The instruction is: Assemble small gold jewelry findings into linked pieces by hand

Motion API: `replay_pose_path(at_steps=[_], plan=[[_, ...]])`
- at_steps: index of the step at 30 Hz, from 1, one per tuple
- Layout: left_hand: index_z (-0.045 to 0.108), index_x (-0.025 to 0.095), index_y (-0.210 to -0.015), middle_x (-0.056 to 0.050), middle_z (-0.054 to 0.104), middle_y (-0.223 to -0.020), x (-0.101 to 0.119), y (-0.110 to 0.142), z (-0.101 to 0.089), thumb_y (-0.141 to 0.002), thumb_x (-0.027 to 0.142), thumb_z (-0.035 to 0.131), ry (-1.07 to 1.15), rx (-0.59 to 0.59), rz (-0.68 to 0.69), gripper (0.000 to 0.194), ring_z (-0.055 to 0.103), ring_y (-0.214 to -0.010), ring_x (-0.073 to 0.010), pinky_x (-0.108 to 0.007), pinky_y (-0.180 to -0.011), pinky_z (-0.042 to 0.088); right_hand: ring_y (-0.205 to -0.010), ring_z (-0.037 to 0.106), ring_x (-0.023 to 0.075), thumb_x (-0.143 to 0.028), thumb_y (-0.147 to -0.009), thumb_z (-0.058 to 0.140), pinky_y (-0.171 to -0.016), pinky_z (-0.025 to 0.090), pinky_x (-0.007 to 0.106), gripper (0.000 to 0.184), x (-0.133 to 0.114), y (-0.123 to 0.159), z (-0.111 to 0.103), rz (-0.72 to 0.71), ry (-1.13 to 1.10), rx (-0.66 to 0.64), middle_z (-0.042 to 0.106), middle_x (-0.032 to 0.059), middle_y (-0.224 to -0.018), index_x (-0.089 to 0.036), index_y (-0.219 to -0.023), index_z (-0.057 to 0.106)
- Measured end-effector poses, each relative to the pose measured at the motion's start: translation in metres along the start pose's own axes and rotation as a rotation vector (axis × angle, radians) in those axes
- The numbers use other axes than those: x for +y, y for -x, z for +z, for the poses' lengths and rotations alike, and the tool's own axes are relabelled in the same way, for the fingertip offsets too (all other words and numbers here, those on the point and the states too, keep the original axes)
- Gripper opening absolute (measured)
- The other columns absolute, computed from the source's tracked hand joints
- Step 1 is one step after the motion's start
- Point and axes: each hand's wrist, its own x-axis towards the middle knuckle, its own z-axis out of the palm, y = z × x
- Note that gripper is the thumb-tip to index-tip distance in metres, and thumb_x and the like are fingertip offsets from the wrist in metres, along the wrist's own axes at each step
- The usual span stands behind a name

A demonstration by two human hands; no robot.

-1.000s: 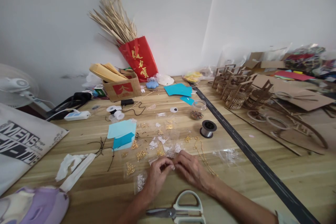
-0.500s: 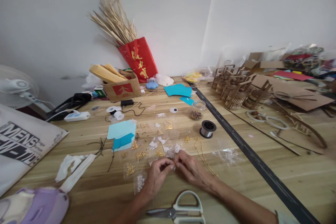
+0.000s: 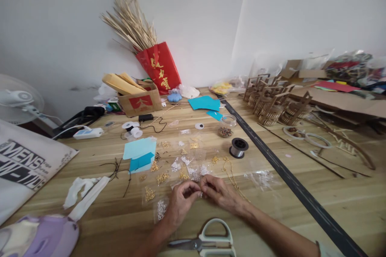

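My left hand (image 3: 182, 198) and my right hand (image 3: 219, 192) meet above the table, fingertips pinched together. Between them shows a tiny silvery piece (image 3: 201, 194), too small to name. Just beyond lie small clear bags of silver findings (image 3: 195, 174) and gold findings (image 3: 162, 178). A bag of silver rings (image 3: 161, 209) is beside my left wrist. To the right of my right hand runs a gold chain (image 3: 233, 178). Scissors with pale handles (image 3: 208, 243) rest on the table below my hands.
A wire spool (image 3: 238, 148) and a jar of beads (image 3: 225, 131) stand beyond my right hand. Small woven baskets (image 3: 268, 108) crowd the right. A black strip (image 3: 289, 176) crosses the table. Blue paper (image 3: 141, 162) lies left; a purple-and-cream object (image 3: 45, 235) is at the near left.
Both hands stay nearly in place, still pinched together, with slight finger movement. The silvery piece between them has shifted a little to the right. At the far right, the cardboard looks shifted.
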Motion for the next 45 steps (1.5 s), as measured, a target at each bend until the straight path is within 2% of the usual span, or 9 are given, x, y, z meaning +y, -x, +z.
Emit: replay_pose_path(at_steps=[7, 11, 14, 17, 22, 26, 32, 37, 45], plan=[[0.064, 0.018, -0.068, -0.002, 0.066, -0.067, -0.005, 0.003, 0.002, -0.068, 0.010, 0.063, -0.154, 0.124, 0.198, 0.008, 0.059, -0.063, -0.0155, -0.024, -0.060, 0.046, -0.057, 0.041, 0.0108, -0.038, -0.090, 0.047, -0.052, 0.030, 0.021, 0.026, 0.003, -0.001, 0.003, 0.035, -0.046, -0.014, 0.047, -0.0025, -0.062, -0.016, -0.077, 0.053], [0.064, 0.018, -0.067, -0.002, 0.066, -0.068, -0.008, 0.003, 0.002, -0.070, 0.008, 0.062, -0.170, 0.123, 0.337, 0.010, 0.059, -0.065, -0.0157, -0.024, -0.062, 0.046, -0.059, 0.040, 0.0109, -0.038, -0.089, 0.047, -0.052, 0.030, 0.021, 0.026, 0.005, -0.001, 0.004, 0.026, -0.068, -0.019, 0.048, -0.0017, -0.065, -0.015, -0.078, 0.052], [0.064, 0.018, -0.067, -0.003, 0.066, -0.069, -0.009, 0.002, 0.001, -0.072, 0.008, 0.061, -0.151, 0.096, 0.358, 0.011, 0.060, -0.067, -0.0164, -0.025, -0.065, 0.046, -0.058, 0.039, 0.0106, -0.037, -0.089, 0.048, -0.051, 0.029, 0.021, 0.025, 0.006, 0.000, 0.004, 0.035, -0.078, -0.013, 0.047, -0.0022, -0.063, -0.015, -0.078, 0.052], [0.062, 0.017, -0.065, -0.004, 0.065, -0.069, -0.007, 0.002, 0.001, -0.073, 0.010, 0.061, -0.112, 0.071, 0.296, 0.011, 0.060, -0.069, -0.0175, -0.026, -0.066, 0.045, -0.058, 0.039, 0.0104, -0.036, -0.089, 0.049, -0.051, 0.028, 0.021, 0.024, 0.005, -0.001, 0.004, 0.042, -0.094, -0.012, 0.046, -0.0024, -0.063, -0.015, -0.077, 0.052], [0.060, 0.017, -0.066, -0.004, 0.063, -0.070, -0.003, 0.001, -0.002, -0.077, 0.020, 0.060, 0.060, -0.006, 0.091, 0.011, 0.059, -0.071, -0.0188, -0.027, -0.068, 0.045, -0.057, 0.038, 0.0098, -0.031, -0.085, 0.054, -0.050, 0.028, 0.021, 0.019, 0.001, -0.002, 0.001, 0.071, -0.070, 0.019, 0.047, -0.0030, -0.062, -0.014, -0.077, 0.057], [0.060, 0.016, -0.068, -0.004, 0.064, -0.073, -0.003, -0.002, -0.005, -0.075, 0.024, 0.063, 0.172, 0.010, -0.011, 0.011, 0.059, -0.073, -0.0188, -0.027, -0.069, 0.044, -0.060, 0.045, 0.0114, -0.028, -0.083, 0.056, -0.053, 0.032, 0.021, 0.015, 0.000, -0.004, -0.002, 0.092, 0.003, 0.080, 0.052, -0.0007, -0.066, -0.013, -0.078, 0.060], [0.059, 0.016, -0.065, -0.002, 0.061, -0.066, -0.008, -0.006, -0.007, -0.073, 0.029, 0.065, 0.271, 0.048, -0.049, 0.017, 0.055, -0.065, -0.0162, -0.025, -0.063, 0.042, -0.060, 0.045, 0.0115, -0.031, -0.085, 0.052, -0.053, 0.032, 0.021, 0.020, 0.005, -0.005, -0.007, 0.043, 0.067, 0.119, 0.051, -0.0012, -0.065, -0.015, -0.076, 0.057], [0.058, 0.016, -0.065, -0.004, 0.066, -0.072, -0.009, -0.007, -0.009, -0.071, 0.032, 0.066, 0.298, 0.142, -0.047, 0.019, 0.059, -0.070, -0.0180, -0.026, -0.065, 0.044, -0.063, 0.046, 0.0117, -0.031, -0.087, 0.051, -0.055, 0.031, 0.021, 0.020, 0.009, -0.005, -0.009, -0.047, 0.121, 0.104, 0.052, -0.0012, -0.067, -0.015, -0.075, 0.057], [0.057, 0.017, -0.067, -0.004, 0.069, -0.073, -0.004, -0.007, -0.010, -0.071, 0.034, 0.067, 0.359, 0.123, -0.136, 0.020, 0.058, -0.064, -0.0154, -0.025, -0.063, 0.045, -0.059, 0.044, 0.0104, -0.026, -0.086, 0.051, -0.053, 0.030, 0.020, 0.016, 0.005, -0.004, -0.004, 0.059, 0.116, 0.083, 0.051, -0.0022, -0.065, -0.015, -0.078, 0.059]])
